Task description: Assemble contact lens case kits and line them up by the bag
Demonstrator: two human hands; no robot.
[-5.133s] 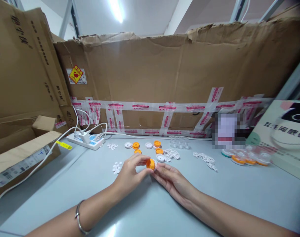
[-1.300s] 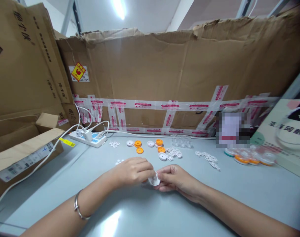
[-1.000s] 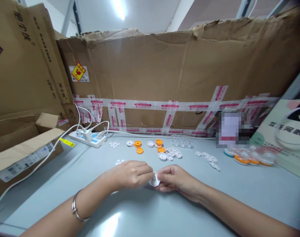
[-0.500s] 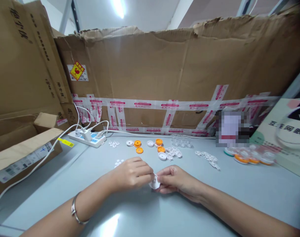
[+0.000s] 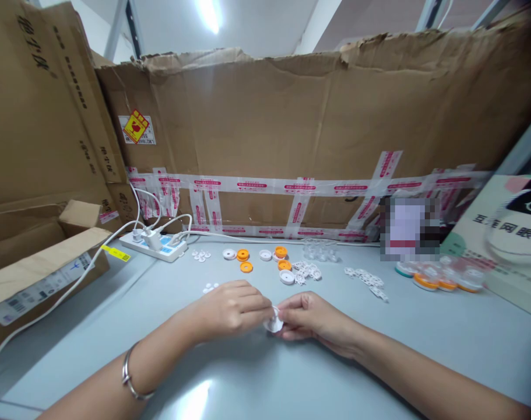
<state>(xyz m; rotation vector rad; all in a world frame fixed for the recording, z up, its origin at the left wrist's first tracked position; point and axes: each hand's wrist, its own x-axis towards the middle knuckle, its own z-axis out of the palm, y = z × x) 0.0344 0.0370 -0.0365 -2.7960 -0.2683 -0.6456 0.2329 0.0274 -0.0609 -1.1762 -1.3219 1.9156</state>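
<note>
Between my two hands, just above the grey table, is a small round white plastic part (image 5: 274,322). My right hand (image 5: 311,321) pinches its right edge between thumb and fingers. The fingers of my left hand (image 5: 236,309) are closed together at its upper left side, and their tips hide whatever small piece they may hold. Beyond my hands lie white and orange round caps (image 5: 246,267), a heap of small white parts (image 5: 306,272) and a few white discs (image 5: 210,287) partly hidden behind my left hand.
A power strip (image 5: 155,245) with plugs and white cables is at the back left, near an open cardboard box (image 5: 42,274). More white parts (image 5: 368,281) and clear-domed pieces with coloured bases (image 5: 440,274) lie to the right. A tall taped carton (image 5: 265,134) closes off the back.
My hands stay together at the white part, with only a slight shift of the fingers. The part looks turned a little. The rest of the table is the same.
</note>
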